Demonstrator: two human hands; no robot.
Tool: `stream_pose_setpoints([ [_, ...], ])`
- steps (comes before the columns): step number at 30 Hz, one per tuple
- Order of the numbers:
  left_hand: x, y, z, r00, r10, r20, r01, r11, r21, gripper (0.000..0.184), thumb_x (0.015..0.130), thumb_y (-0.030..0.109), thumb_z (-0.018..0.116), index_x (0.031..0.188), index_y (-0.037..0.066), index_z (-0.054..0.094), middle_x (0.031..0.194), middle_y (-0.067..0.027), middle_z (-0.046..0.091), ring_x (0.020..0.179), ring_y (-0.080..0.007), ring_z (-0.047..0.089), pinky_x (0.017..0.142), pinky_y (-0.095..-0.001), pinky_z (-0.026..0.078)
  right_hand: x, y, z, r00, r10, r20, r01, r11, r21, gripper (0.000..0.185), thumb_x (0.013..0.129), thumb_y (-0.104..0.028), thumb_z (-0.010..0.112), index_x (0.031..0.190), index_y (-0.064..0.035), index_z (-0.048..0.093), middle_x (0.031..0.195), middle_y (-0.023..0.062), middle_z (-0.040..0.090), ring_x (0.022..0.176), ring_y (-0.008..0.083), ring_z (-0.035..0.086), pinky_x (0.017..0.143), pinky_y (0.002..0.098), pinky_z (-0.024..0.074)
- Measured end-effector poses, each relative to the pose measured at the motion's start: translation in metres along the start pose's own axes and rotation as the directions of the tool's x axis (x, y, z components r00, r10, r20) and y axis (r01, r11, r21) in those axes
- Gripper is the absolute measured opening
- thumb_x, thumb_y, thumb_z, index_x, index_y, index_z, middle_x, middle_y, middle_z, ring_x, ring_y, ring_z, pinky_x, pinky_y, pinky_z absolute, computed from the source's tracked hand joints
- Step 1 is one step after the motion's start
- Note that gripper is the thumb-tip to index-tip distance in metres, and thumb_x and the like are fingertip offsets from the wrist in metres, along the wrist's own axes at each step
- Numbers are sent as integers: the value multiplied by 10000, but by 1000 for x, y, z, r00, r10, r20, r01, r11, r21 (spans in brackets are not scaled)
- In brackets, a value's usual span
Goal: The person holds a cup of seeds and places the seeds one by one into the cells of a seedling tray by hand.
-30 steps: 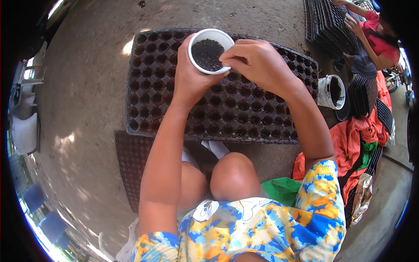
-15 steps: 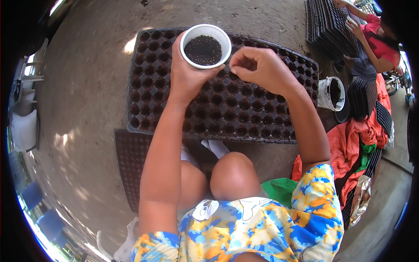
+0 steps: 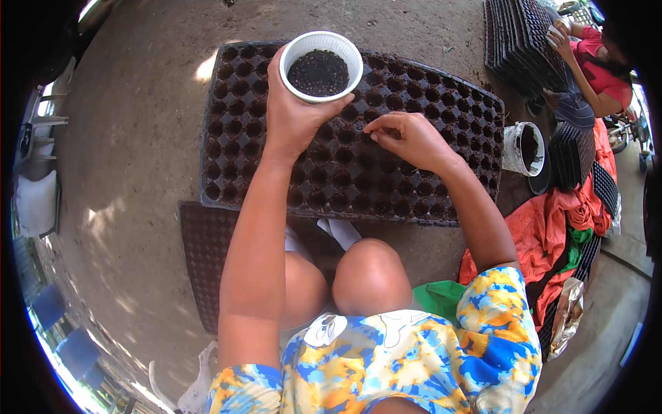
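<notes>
My left hand [image 3: 293,123] is wrapped round a white plastic cup [image 3: 356,61], held tilted toward me over the far part of a dark seedling tray [image 3: 331,185]. Small dark grains that look like seeds [image 3: 318,73] lie in the bottom of the cup. Lower and to the right, my right hand [image 3: 416,143] is over the tray's middle, thumb and fingertips pinched together. Whatever may be between those fingertips is too small to make out. Brown soil-like material shows in the tray's round cells.
Under the near left edge lies another tray [image 3: 207,259]. A white bucket [image 3: 514,148] stands at the right, near stacked trays [image 3: 574,155] and an orange sheet [image 3: 531,224]. Further back, a person in a red shirt [image 3: 607,72] sits beside a tall tray stack [image 3: 527,45].
My right hand has moved away from the cup, down toward me over the tray's middle. The cup in my left hand has shifted slightly up and left.
</notes>
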State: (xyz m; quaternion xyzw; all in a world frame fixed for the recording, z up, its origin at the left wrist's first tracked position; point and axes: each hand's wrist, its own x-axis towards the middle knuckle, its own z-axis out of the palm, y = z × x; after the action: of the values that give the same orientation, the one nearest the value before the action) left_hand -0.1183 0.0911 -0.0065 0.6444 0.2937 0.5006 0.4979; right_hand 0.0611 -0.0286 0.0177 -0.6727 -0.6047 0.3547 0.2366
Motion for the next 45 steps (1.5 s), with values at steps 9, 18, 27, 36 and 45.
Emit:
stream_pose_setpoints([
  [9, -1, -2, 1, 999, 16, 31, -17, 1000, 11, 950, 559, 122, 928, 1338, 9, 396, 1238, -105, 522, 1141, -209, 548, 992, -332, 451, -10, -27, -14, 968, -228, -107, 223, 973, -59, 132, 814, -99, 688, 928, -39, 716, 857, 135, 656, 755, 319, 654, 699, 378, 530],
  [18, -16, 14, 31, 969, 21, 247, -83, 966, 245, 949, 557, 186, 893, 1357, 38, 402, 1295, -147, 491, 1217, -308, 498, 1032, -387, 419, 39, -57, -21, 952, -303, 52, 277, 772, -572, 192, 748, -37, 640, 932, -5, 686, 917, 172, 685, 810, 387, 643, 738, 436, 522],
  [27, -3, -1, 6, 994, 17, 107, -29, 993, 113, 955, 545, 148, 919, 1340, 25, 404, 1266, -121, 515, 1186, -237, 526, 1026, -358, 424, -2, -60, -32, 999, 34, -6, -33, 985, 170, 136, 794, -62, 681, 916, -1, 680, 778, 131, 697, 700, 227, 681, 670, 319, 529],
  [36, -2, -3, -1, 999, 18, 48, -21, 997, 72, 962, 549, 136, 932, 1342, 18, 401, 1247, -112, 537, 1157, -218, 546, 1007, -342, 444, -21, -18, 8, 995, 0, 99, 0, 1000, -3, 178, 806, -56, 670, 976, -21, 705, 884, 174, 707, 847, 301, 701, 768, 368, 543],
  [45, -8, 6, 11, 992, 13, 124, -20, 998, 55, 941, 557, 157, 920, 1339, 18, 415, 1264, -114, 508, 1170, -228, 532, 1010, -348, 432, 3, -75, -39, 919, -351, -178, 295, 914, -279, 121, 826, -54, 647, 921, 5, 693, 884, 156, 684, 811, 328, 672, 738, 398, 536],
])
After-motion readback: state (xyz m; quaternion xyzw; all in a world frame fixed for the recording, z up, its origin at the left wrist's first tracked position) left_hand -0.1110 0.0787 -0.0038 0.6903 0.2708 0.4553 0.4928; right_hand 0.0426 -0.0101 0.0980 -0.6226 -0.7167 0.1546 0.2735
